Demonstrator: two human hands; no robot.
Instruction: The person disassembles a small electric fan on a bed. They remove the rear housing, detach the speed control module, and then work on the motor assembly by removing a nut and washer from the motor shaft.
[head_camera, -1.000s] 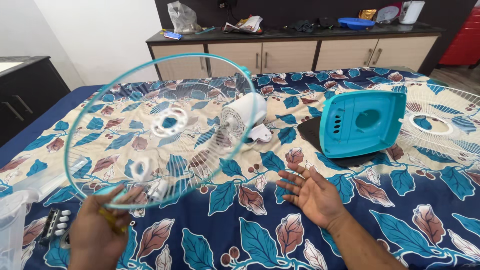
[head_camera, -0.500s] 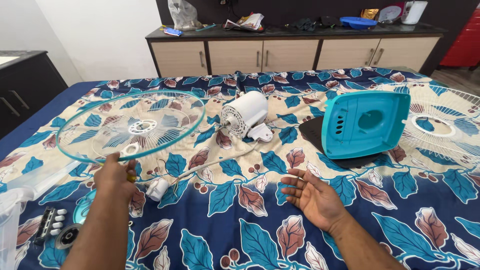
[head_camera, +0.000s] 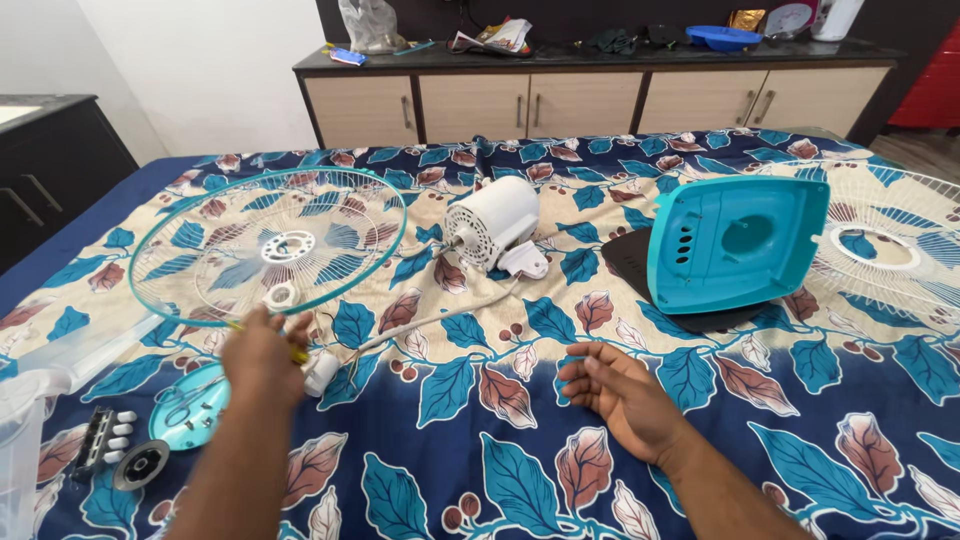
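A round fan grille (head_camera: 330, 235) with a teal rim lies almost flat on the leaf-patterned bedsheet (head_camera: 520, 480), at the left. My left hand (head_camera: 262, 355) grips its near rim, and a thin yellow object shows between the fingers. My right hand (head_camera: 625, 398) rests on the sheet, palm up with fingers apart, holding nothing. A white fan motor (head_camera: 492, 220) lies beyond it in the middle, with a white cable (head_camera: 430, 320) running toward my left hand.
A teal fan housing (head_camera: 735, 243) stands on a black base (head_camera: 625, 262) at the right, next to a white grille (head_camera: 890, 250). A teal disc (head_camera: 190, 410), a switch block (head_camera: 105, 435), a black knob (head_camera: 140, 465) and a clear tub (head_camera: 20, 440) sit near left. A cabinet (head_camera: 600, 95) runs behind.
My left hand has lowered the teal-rimmed grille from upright in front of me to nearly flat on the bed. My right hand has stayed in place.
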